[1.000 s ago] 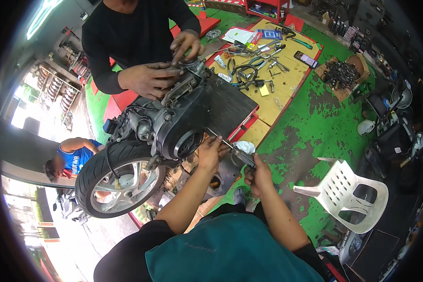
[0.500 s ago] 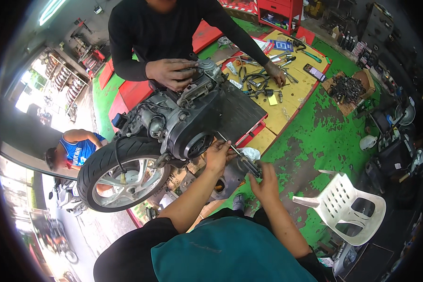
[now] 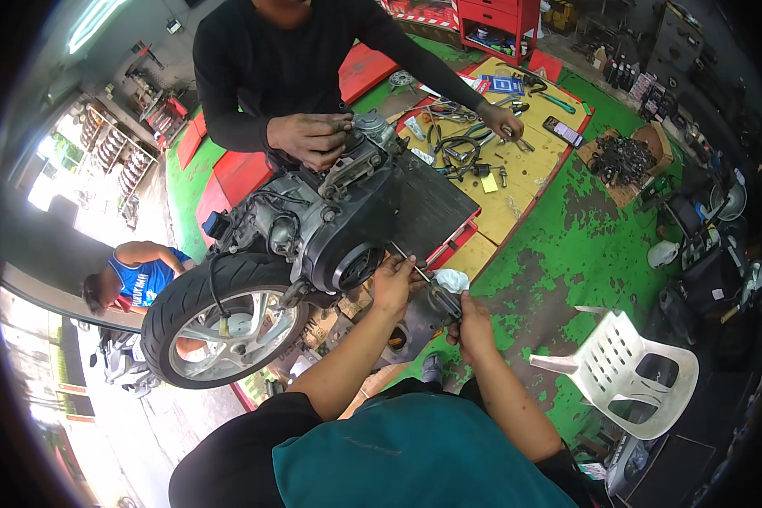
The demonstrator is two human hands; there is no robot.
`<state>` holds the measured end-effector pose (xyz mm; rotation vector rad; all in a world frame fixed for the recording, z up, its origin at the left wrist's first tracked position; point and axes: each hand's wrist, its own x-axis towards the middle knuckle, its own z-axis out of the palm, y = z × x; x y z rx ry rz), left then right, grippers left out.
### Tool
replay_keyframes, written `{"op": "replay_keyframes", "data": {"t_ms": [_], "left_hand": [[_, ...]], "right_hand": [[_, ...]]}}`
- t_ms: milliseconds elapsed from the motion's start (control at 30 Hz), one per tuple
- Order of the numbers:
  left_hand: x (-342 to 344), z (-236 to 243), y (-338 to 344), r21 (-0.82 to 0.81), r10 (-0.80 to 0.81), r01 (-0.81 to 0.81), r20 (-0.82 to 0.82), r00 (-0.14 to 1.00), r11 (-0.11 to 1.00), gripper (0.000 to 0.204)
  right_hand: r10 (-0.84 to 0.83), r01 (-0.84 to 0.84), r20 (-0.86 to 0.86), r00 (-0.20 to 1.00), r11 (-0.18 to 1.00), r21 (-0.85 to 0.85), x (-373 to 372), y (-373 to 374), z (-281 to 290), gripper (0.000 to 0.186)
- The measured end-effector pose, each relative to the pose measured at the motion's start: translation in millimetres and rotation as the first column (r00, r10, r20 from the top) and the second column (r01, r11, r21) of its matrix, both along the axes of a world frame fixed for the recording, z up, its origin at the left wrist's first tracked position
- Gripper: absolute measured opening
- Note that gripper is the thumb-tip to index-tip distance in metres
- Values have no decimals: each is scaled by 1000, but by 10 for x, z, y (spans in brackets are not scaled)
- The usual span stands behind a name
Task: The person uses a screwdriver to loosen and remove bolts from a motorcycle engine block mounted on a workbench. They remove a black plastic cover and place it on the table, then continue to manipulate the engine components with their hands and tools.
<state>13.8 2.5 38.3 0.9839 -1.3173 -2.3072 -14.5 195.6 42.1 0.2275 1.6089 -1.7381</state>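
A long driver tool [image 3: 443, 298] with a shiny shaft and a thick dark body reaches the lower side of the engine's black cover [image 3: 339, 245]. Its tip meets the cover's edge next to the round finned opening [image 3: 357, 266]. Fingers of my left hand [image 3: 393, 285] are closed around the shaft near the tip. Behind it, my right hand [image 3: 472, 328] is wrapped round the rear of the dark body. The engine [image 3: 309, 216] rests on a bench, with a wheel [image 3: 237, 334] attached at the left. A grey metal housing [image 3: 419, 317] sits below my hands.
Across the engine, a co-worker keeps one hand [image 3: 310, 140] on its top and the other [image 3: 501, 124] over a yellow bench [image 3: 516, 182] strewn with pliers and sockets. A white plastic chair [image 3: 622, 364] stands at right. Another person in blue [image 3: 140, 275] is at left.
My right hand has closed round the tool's rear end, where its fingers were looser before. The co-worker's hand over the bench has lifted and curled its fingers.
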Motion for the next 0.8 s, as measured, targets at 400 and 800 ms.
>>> {"op": "replay_keyframes", "data": {"t_ms": [400,800], "left_hand": [[7,-22,-11,-31,-33,33,3,999,999,31],[615,1480,-380,-864,-205,201,116,972,462,34]], "right_hand": [[55,-46,-277,959,998,40,123,-112,-130,33],[84,-63,-423,902,996,63,-196,512,-378,37]]}}
